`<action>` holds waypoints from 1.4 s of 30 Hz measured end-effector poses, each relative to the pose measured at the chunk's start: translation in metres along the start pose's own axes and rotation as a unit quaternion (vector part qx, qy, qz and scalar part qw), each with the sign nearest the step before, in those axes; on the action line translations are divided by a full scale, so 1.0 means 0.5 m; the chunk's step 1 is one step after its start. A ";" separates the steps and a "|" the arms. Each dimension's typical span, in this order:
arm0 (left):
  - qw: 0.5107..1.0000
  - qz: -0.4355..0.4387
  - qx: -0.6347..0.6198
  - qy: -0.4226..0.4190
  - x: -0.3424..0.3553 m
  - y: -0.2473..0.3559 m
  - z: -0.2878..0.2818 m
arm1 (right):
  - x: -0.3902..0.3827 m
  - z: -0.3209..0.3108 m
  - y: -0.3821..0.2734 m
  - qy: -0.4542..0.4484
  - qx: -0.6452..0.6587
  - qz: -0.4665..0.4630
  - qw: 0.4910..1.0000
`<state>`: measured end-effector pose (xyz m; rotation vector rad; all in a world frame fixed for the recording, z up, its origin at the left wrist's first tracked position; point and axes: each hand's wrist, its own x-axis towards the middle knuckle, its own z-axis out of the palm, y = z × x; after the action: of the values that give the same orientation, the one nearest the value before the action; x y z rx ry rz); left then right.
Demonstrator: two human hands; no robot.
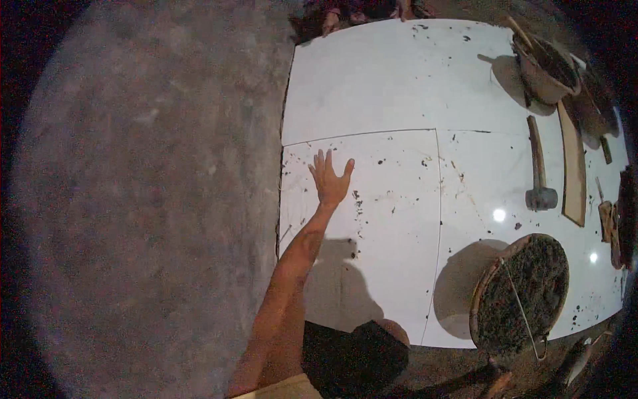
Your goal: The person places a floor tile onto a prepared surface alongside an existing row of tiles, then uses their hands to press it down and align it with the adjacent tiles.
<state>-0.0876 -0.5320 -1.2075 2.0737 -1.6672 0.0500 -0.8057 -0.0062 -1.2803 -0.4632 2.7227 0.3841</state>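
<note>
My left hand (329,178) lies flat on a large white floor tile (372,266), fingers spread, near the tile's left edge. The arm reaches out from the lower edge past my bent knee (359,349). The tile is speckled with dark mortar crumbs and meets neighbouring white tiles (399,80) at thin joints. My right hand is out of view.
Bare grey cement floor (133,199) spreads to the left. A round bucket of dark mortar (522,292) with a wire handle stands at the lower right. A rubber mallet (538,176), a wooden board (573,166) and a second pan (545,66) lie on the right tiles.
</note>
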 end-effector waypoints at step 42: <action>0.997 0.021 -0.068 0.032 0.003 -0.001 -0.031 | -0.361 -0.054 -0.085 0.256 0.349 -0.282 0.856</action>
<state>-0.0824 -0.5275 -1.1935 1.9163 -1.6300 0.0160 -0.6385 -0.0055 -1.1957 -1.2091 2.7301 -0.9782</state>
